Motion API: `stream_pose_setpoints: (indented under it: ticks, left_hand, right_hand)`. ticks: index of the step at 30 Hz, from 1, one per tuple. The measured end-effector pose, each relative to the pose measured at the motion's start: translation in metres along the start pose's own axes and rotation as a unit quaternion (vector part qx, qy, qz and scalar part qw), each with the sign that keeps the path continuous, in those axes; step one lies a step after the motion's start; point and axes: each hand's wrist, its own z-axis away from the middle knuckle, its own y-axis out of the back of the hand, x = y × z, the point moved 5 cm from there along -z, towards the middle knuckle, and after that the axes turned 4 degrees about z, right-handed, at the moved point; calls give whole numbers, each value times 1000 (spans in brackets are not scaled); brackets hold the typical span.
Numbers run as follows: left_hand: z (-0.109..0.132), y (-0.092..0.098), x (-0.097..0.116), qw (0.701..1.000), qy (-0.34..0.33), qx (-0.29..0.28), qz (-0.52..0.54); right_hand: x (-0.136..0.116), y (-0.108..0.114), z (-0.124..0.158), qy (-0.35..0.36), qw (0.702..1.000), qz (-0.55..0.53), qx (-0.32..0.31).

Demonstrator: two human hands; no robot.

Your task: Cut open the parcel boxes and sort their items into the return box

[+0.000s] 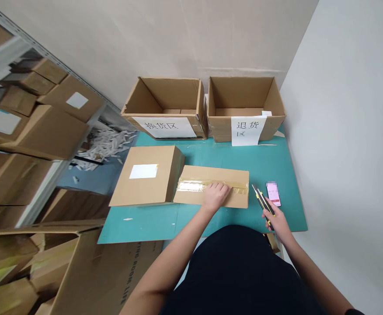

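Observation:
A flat cardboard box (191, 198) lies on the teal table, with shiny clear tape (191, 185) along its middle seam. On top of it rests my left hand (216, 195), its fingers curled down at the taped seam; the fingertips are hidden. My right hand (277, 221) grips a black and yellow utility knife (265, 207), whose tip points up and left, apart from the box. Just beyond that hand lies a phone (273, 194) with a lit pink screen. Left of the taped box stands a larger cardboard box (142, 189) bearing a white label (144, 171).
Two open cardboard bins with handwritten paper signs, a left one (129, 122) and a right one (219, 131), stand at the table's back. Shelves with several boxes (47, 131) fill the left side. A big open carton (80, 271) holds more boxes below. A white wall (349, 131) borders the right.

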Motion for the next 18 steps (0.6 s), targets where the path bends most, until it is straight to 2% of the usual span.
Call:
stream_pose_setpoints:
  ticks: [7,12,18]
  left_hand:
    - [2,0,1,999,-15,-30,35]
    - [8,5,8,998,-11,-59,9]
    - [7,11,15,998,3,-57,-8]
  right_hand:
    - [1,2,2,-2,1000,8,3]
    - [5,6,1,0,1000,19,2]
    - [7,10,-2,9,999,41,-4]
